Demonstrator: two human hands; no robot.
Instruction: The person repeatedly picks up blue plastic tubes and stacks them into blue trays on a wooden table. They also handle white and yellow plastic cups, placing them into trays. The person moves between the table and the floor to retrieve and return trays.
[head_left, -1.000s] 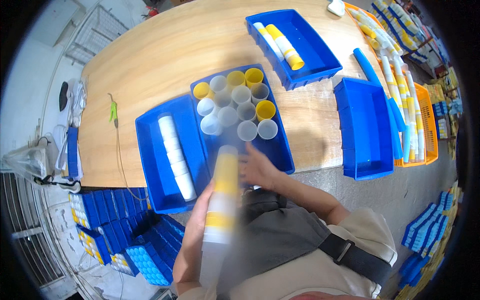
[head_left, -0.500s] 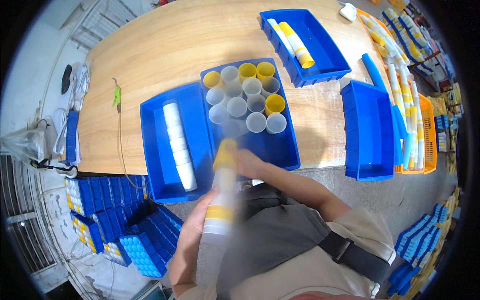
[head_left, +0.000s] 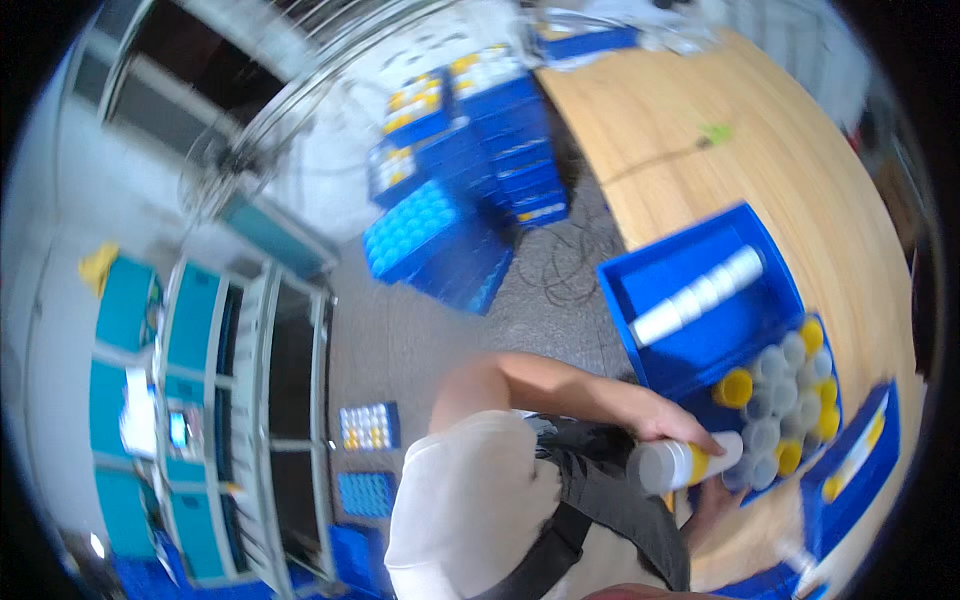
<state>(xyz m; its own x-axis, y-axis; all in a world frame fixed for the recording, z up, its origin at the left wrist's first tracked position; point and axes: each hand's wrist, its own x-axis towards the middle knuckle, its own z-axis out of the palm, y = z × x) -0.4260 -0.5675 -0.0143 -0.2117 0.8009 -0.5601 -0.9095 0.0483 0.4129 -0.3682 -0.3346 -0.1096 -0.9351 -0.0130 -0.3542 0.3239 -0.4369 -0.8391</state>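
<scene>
My left hand (head_left: 668, 422) is closed around a stack of nested cups (head_left: 664, 468), translucent white with yellow bands, held tilted in front of my apron. Below the stack's far end, beside the tray, is my right hand (head_left: 708, 508); its fingers are partly hidden and blurred, so their hold is unclear. Close by stands a blue tray (head_left: 706, 412) with upright translucent and yellow cups. One yellow cup (head_left: 733, 388) in it stands on the side nearer the other blue tray (head_left: 675, 372), where a long white cup stack (head_left: 700, 296) lies.
A blue bin (head_left: 880, 480) with cup stacks sits on the wooden table (head_left: 690, 190). Stacked blue crates (head_left: 500, 150) of cups stand on the floor beyond the table. Teal cabinets (head_left: 190, 330) and a metal rack (head_left: 300, 400) are at left.
The view has swung left, bringing in the floor, crates and cabinets. A yellow cup now stands in a formerly bare part of the cup tray. The stack remains in my left hand.
</scene>
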